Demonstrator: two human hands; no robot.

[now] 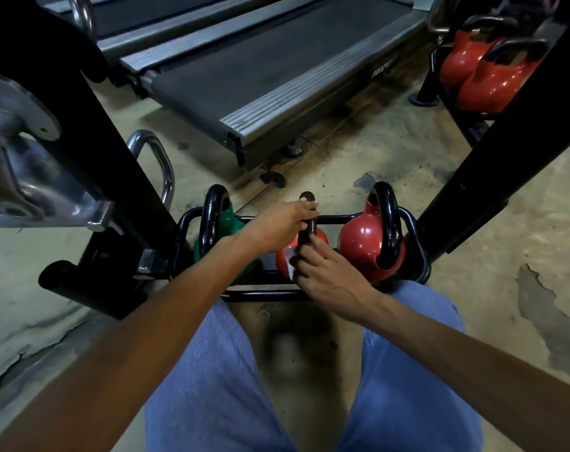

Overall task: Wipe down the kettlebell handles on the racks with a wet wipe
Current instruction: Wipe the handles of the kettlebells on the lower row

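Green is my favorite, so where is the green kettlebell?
In the head view, the green kettlebell sits at the left end of the low black rack, beside the middle red kettlebell.

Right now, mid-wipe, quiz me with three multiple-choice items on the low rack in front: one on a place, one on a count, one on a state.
1. Where on the low rack does the green kettlebell sit?
A) left end B) middle C) right end

2. How many red kettlebells sit on that rack?
A) one B) two C) three

3. What is the left hand doing?
A) hanging free B) gripping the middle kettlebell's handle C) lifting the green kettlebell

Answers:
1 A: it stands leftmost of the three.
2 B: only the middle red kettlebell and the right red kettlebell are there.
3 B: its fingers curl round the handle's top, while the right hand holds the wet wipe against it lower down.
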